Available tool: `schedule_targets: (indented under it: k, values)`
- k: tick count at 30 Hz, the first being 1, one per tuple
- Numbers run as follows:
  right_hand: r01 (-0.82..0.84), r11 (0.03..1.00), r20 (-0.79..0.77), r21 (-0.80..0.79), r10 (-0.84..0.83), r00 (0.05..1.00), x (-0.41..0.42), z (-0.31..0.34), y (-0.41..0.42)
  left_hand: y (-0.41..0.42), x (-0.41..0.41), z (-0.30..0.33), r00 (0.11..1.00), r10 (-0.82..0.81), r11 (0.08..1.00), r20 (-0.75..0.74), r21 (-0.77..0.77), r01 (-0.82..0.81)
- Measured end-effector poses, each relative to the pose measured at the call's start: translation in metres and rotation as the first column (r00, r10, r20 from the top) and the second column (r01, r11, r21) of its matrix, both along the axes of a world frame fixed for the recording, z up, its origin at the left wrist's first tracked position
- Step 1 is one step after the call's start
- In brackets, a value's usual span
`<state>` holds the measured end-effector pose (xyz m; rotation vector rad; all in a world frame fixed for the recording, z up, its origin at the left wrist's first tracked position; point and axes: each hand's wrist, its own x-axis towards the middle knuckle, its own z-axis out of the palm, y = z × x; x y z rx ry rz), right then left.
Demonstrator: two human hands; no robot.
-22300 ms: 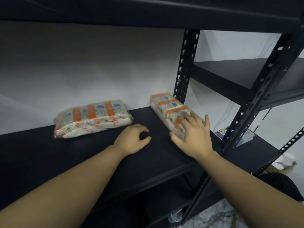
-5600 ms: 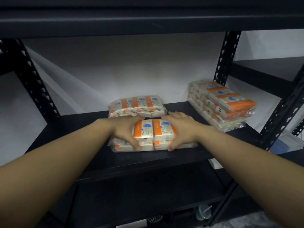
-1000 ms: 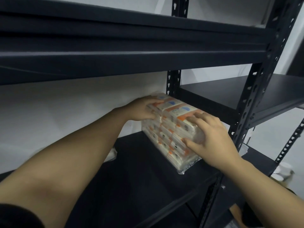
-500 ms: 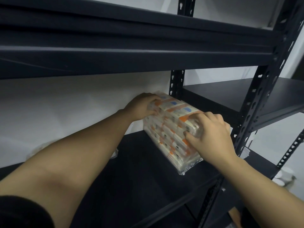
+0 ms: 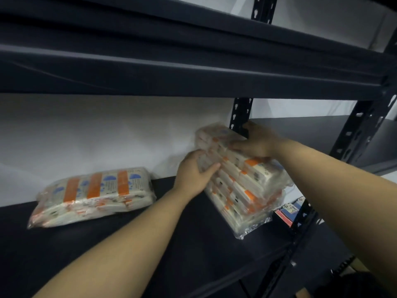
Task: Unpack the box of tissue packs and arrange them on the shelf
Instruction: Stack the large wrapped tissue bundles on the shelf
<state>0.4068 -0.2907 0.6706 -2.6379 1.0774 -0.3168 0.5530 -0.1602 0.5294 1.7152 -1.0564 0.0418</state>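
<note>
The stack of clear-wrapped tissue packs with orange and blue labels [image 5: 242,179] stands at the right end of the black metal shelf [image 5: 193,244], close to the perforated black rear upright [image 5: 240,115]. The left hand [image 5: 194,175] presses against the stack's left side, thumb hooked over the wrapping, fingers hidden behind it. The right hand [image 5: 254,143] lies across the stack's top, fingers spread and bent over the far edge. Half a second ago the left hand was up on the top rear corner and the right gripped the front; both have shifted, which suggests the new pack is already seated and the stack is being squared up rather than loaded. Well to the left of both hands, a single flat bundle of the same orange-banded tissue packs [image 5: 94,194] lies by the white wall [image 5: 107,130]. The box itself is not in view.
</note>
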Motion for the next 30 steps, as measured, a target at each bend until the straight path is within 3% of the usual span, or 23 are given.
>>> schedule_targets:
  k: [7,11,17,23,30]
  values:
    - [0.005,0.997,-0.024,0.073,-0.003,1.0,0.005,-0.004,-0.001,-0.006,-0.021,-0.011,0.986,-0.071,0.994,-0.15,-0.092,0.057]
    - [-0.095,0.995,-0.051,0.023,0.096,0.994,-0.01,-0.008,0.006,-0.01,-0.02,-0.01,0.986,-0.082,0.995,-0.148,-0.076,0.072]
    - [-0.115,0.985,0.025,0.13,0.113,0.993,-0.018,-0.009,-0.002,-0.015,-0.023,-0.009,0.985,-0.068,0.995,-0.156,-0.077,0.057]
    - [-0.142,0.983,0.091,0.114,0.132,0.987,-0.021,-0.014,-0.002,-0.018,-0.021,-0.009,0.976,-0.074,0.995,-0.204,-0.087,0.057]
    - [-0.148,0.981,0.022,0.127,0.146,0.989,-0.02,-0.012,-0.006,-0.022,-0.02,-0.006,0.96,-0.084,0.992,-0.269,-0.111,0.055]
